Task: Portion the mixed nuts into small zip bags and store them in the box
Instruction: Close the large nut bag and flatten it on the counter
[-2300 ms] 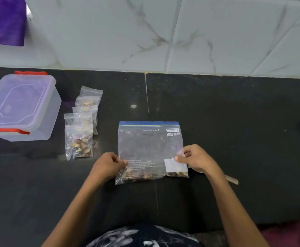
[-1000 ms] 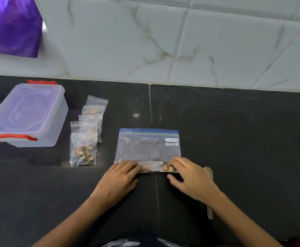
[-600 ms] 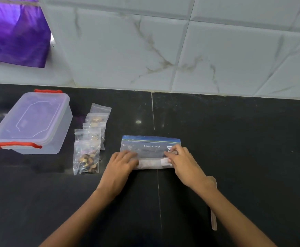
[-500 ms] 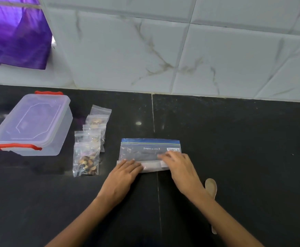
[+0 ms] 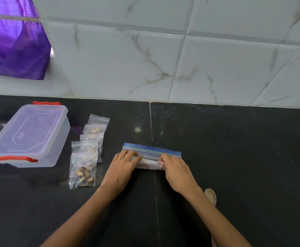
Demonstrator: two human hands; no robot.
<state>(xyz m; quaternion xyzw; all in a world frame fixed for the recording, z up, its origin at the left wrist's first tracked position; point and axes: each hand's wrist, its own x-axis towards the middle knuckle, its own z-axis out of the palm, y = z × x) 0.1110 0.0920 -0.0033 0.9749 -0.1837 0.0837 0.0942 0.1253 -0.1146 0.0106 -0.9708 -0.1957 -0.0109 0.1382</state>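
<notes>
The large zip bag (image 5: 152, 156) with a blue seal strip lies rolled up into a narrow band on the black counter. My left hand (image 5: 123, 166) presses its left part with flat fingers. My right hand (image 5: 175, 169) presses its right part, fingers laid over the roll. Several small zip bags of mixed nuts (image 5: 85, 157) lie in an overlapping row to the left. Further left stands the clear plastic box (image 5: 26, 138), lid on, with red clips.
A wooden spoon (image 5: 210, 196) lies on the counter (image 5: 234, 157) just right of my right forearm, partly hidden by it. A white marbled tile wall rises behind the counter. Purple cloth (image 5: 13, 41) hangs at the upper left.
The large bag, flat and held at its lower corners before, has been rolled up from the near edge toward the seal. Both hands moved away from me with the roll.
</notes>
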